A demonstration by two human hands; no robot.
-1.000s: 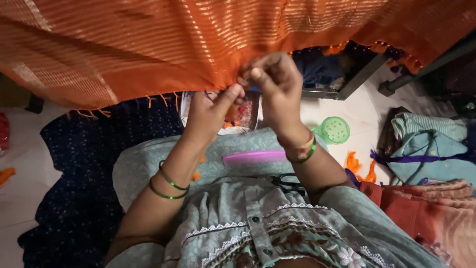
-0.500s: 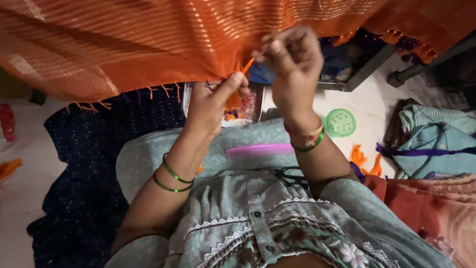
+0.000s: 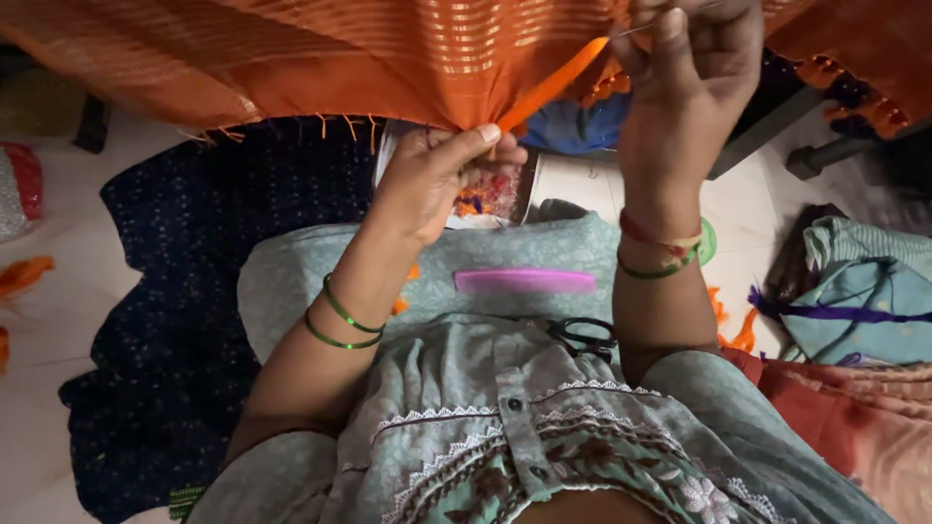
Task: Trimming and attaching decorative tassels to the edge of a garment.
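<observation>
An orange striped cloth (image 3: 320, 58) hangs across the top of the view. My left hand (image 3: 437, 175) pinches its lower edge. From that pinch a bunch of orange threads (image 3: 553, 85) runs taut up and right to my right hand (image 3: 689, 68), which is closed on the threads and raised high, with a thin thread end showing above its fingers. A pink comb (image 3: 524, 281) and black scissors (image 3: 582, 335) lie on my lap below the hands.
A dark blue dotted cloth (image 3: 175, 320) covers the floor at left. A clear container (image 3: 490, 194) with orange scraps stands just behind my left hand. Folded teal and pink fabrics (image 3: 864, 311) lie at right. Orange thread scraps (image 3: 733, 325) lie beside my right forearm.
My right hand has risen up and to the right, drawing the orange threads out taut. My left hand stays pinched on the cloth edge.
</observation>
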